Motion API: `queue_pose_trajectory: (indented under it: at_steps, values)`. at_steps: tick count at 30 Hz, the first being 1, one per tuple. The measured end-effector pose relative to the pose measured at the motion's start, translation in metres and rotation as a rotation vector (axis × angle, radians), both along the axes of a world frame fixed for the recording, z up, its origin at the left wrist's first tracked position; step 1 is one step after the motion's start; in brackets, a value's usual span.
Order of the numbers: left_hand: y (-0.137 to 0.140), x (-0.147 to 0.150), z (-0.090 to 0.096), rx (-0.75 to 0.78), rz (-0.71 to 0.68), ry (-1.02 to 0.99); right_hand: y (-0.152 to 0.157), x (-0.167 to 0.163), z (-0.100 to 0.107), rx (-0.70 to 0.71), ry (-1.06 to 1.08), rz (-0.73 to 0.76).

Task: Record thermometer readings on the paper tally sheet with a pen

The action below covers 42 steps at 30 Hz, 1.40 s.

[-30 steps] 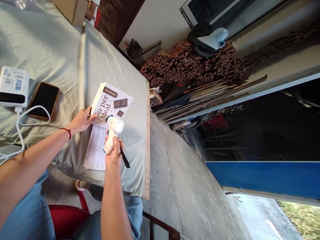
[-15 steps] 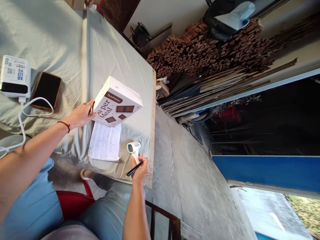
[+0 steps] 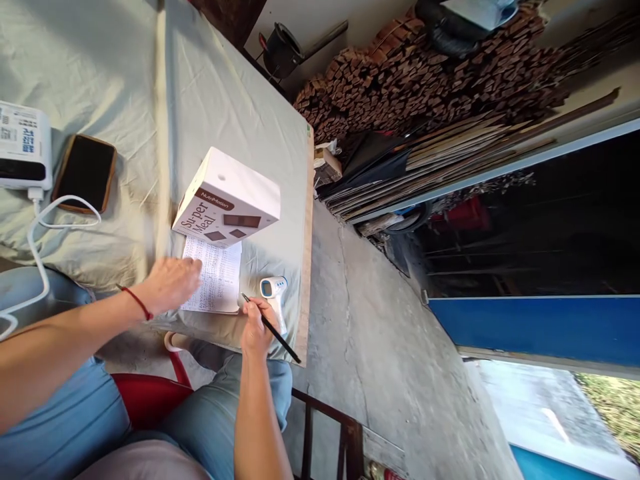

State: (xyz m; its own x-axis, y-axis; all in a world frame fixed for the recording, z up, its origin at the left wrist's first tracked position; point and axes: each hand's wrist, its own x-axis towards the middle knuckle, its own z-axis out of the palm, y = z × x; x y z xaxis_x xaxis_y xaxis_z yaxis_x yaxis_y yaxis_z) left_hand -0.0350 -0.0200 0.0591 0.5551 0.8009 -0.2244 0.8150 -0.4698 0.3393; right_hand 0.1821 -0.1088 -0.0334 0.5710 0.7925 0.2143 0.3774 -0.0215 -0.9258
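In my right hand point(image 3: 256, 328) is a black pen point(image 3: 280, 339), gripped between the fingers, its tip toward the paper. A white and blue infrared thermometer point(image 3: 274, 288) lies on the cloth just beyond that hand, which partly covers its handle. My left hand point(image 3: 175, 283), slightly blurred, is at the left edge of a handwritten sheet of paper point(image 3: 220, 277); its fingertips are hidden beneath it. Behind the paper stands a white box point(image 3: 245, 187) printed "NutriMotion Super Meal", overlapping the sheet's far edge, with no hand on it.
A phone point(image 3: 86, 172) and a white device point(image 3: 23, 147) with a white cable point(image 3: 35, 247) lie at the left on the cloth-covered table point(image 3: 125, 87). The table's wooden edge point(image 3: 306, 267) runs down the right. Stacked wood point(image 3: 380, 93) lines the wall beyond.
My left hand has let go of the box and come down to the paper. The thermometer, formerly in my right hand, now lies on the table; the pen has turned toward the paper.
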Motion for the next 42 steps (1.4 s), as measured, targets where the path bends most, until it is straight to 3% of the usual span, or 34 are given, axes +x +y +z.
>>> queue_pose_trajectory:
  at_steps: [4,7,13,21,42]
  values:
    - [-0.037,0.019,-0.009,-0.005,-0.25,-0.038,0.003,-0.01,0.001,0.014,-0.055,-0.022]
    - [-0.048,0.025,-0.016,0.019,-0.327,-0.047,0.001,-0.015,0.004,-0.033,-0.167,0.0]
    - [-0.049,0.03,-0.023,0.02,-0.348,-0.031,0.0,-0.02,0.004,0.004,-0.206,0.177]
    - [-0.047,0.034,-0.015,-0.036,-0.358,0.011,0.001,-0.02,0.003,-0.004,-0.329,0.256]
    - [-0.047,0.032,-0.016,-0.027,-0.35,0.006,0.002,-0.021,0.004,-0.059,-0.296,0.207]
